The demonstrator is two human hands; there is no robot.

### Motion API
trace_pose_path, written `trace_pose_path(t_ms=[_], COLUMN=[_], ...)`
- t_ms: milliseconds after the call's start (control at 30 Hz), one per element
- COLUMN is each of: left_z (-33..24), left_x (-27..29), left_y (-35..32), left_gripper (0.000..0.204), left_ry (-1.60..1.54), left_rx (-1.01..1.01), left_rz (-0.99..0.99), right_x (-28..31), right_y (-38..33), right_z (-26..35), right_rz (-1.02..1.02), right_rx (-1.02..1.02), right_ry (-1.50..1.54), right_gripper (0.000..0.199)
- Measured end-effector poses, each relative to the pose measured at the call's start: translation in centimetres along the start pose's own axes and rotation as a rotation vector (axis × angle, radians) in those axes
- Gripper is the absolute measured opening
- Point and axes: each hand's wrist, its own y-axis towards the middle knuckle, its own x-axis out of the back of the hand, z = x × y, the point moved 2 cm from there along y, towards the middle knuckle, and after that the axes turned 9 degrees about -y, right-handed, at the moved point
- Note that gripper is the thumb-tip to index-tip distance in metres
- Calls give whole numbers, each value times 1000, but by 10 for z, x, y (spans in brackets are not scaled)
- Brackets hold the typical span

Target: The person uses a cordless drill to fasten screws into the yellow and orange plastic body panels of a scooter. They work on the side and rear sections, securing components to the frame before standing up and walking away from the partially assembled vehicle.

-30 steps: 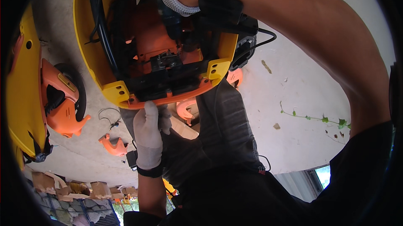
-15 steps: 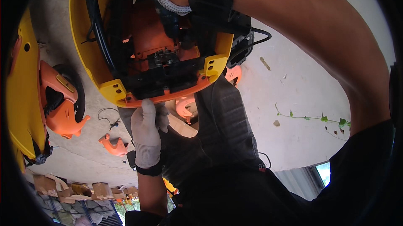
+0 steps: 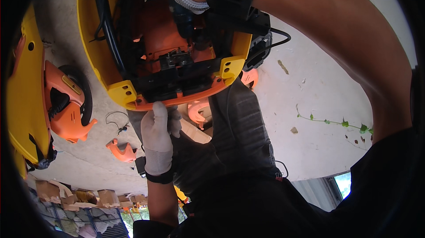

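Note:
A yellow shell [image 3: 90,61] with an orange front rim [image 3: 177,101] stands in front of me, its inside full of black parts and an orange panel [image 3: 161,39]. My left hand [image 3: 158,136], in a pale glove, grips the rim from below, thumb up against it and fingers curled. From above, my right hand [image 3: 189,4] reaches into the shell; mostly its glove cuff shows, the fingers hidden. Out from under it comes a dark blue power drill [image 3: 182,20], its tip pointing down beside a small black metal latch [image 3: 176,59].
At the left stand another yellow shell [image 3: 26,101] and an orange cover [image 3: 66,120] by a black wheel [image 3: 85,87]. Orange parts [image 3: 121,151] and a thin cable [image 3: 116,118] lie on the floor. Cardboard boxes [image 3: 48,192] line the lower left; a vine [image 3: 330,124] trails at right.
The whole view has shifted slightly, so everything sits a little farther right. Both hands keep their places at the shell, and the drill stays by the latch.

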Motion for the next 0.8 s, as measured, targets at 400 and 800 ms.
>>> trace_pose_path(t_ms=[400,800], left_z=[2,35], left_x=[-6,15], left_y=[4,-13], left_gripper=[55,22], left_ry=[-51,-73], left_rx=[49,-106], left_rz=[27,180], right_x=[24,-14], right_y=[-25,-161], right_z=[-10,21], right_rz=[18,-729], right_rx=[-100,-543], right_ry=[57,359], right_gripper=[27,50])
